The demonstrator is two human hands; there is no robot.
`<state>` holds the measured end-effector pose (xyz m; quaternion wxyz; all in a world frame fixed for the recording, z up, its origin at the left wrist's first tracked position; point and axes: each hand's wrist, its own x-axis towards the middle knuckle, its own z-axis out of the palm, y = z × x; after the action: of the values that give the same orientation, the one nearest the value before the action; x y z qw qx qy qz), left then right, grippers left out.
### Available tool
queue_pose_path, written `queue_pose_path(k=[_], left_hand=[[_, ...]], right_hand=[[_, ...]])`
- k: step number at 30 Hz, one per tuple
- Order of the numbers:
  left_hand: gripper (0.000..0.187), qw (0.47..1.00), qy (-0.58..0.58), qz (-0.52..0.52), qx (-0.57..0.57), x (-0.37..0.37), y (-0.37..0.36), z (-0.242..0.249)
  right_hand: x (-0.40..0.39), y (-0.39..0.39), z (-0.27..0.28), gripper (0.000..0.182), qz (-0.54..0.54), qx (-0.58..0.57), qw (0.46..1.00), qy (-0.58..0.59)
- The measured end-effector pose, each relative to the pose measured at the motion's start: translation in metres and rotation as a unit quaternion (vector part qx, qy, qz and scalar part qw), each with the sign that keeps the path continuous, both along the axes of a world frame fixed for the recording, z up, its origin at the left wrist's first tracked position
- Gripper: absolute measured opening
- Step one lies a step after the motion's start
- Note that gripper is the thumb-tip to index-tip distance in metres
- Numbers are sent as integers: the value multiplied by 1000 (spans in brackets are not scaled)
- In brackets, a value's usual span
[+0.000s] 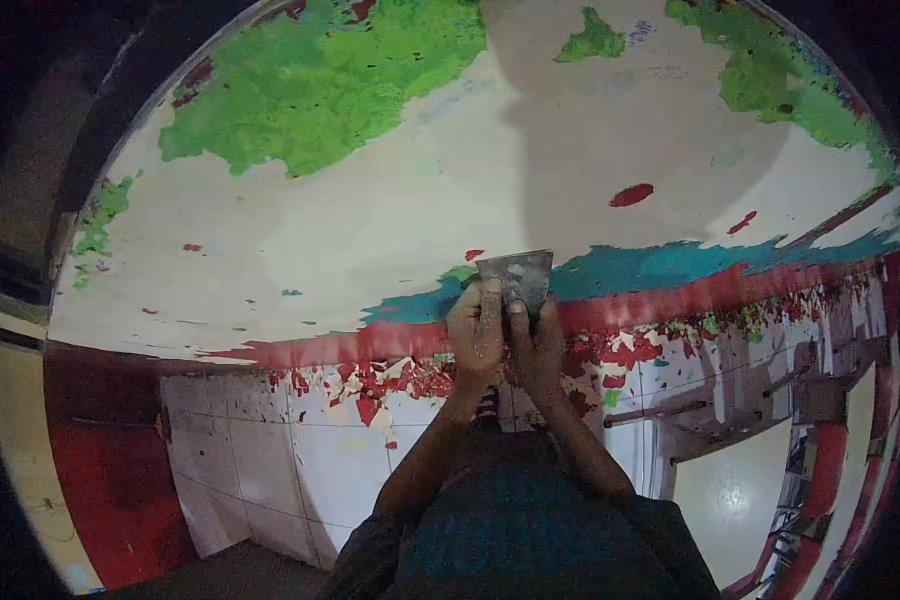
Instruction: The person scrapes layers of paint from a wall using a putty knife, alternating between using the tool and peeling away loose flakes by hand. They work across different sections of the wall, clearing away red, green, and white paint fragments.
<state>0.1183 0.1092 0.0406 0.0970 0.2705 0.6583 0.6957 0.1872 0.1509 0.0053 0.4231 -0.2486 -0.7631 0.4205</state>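
My left hand (475, 335) and my right hand (537, 350) are side by side, both gripping a flat metal scraper blade (518, 270). My thumbs press on its near face; most of my other fingers are hidden. The blade's wide edge points up the wall (400, 210) and lies on or close to its surface; exact contact is hard to tell. Around the blade runs a ragged blue paint strip (660, 268), with a red band (660, 312) below it. Large green paint patches (320, 90) remain higher up, between bare whitish areas.
Red, white and green paint flakes (400, 378) litter the tiled floor (340, 450) along the wall's foot. A pale panel (735, 490) and metal bars (660, 412) are at the right. A dark red surface (115, 470) stands at the left.
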Motion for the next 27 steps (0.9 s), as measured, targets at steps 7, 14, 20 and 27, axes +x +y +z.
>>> queue_pose_path(k=[7, 14, 20, 27], left_hand=[[23, 1000, 18, -9, -13, -3, -4, -5], [27, 999, 37, -8, 0, -2, -4, -5], [30, 994, 91, 27, -46, -5, -2, 21], [11, 985, 159, 66, -13, -8, -15, -10]], right_hand=[[-3, -5, 9, 28, 2, -106, 993, 56], [-9, -8, 1, 27, 8, -132, 987, 90], [-10, -5, 14, 25, 14, -155, 985, 73], [0, -5, 5, 21, 20, -189, 979, 77]])
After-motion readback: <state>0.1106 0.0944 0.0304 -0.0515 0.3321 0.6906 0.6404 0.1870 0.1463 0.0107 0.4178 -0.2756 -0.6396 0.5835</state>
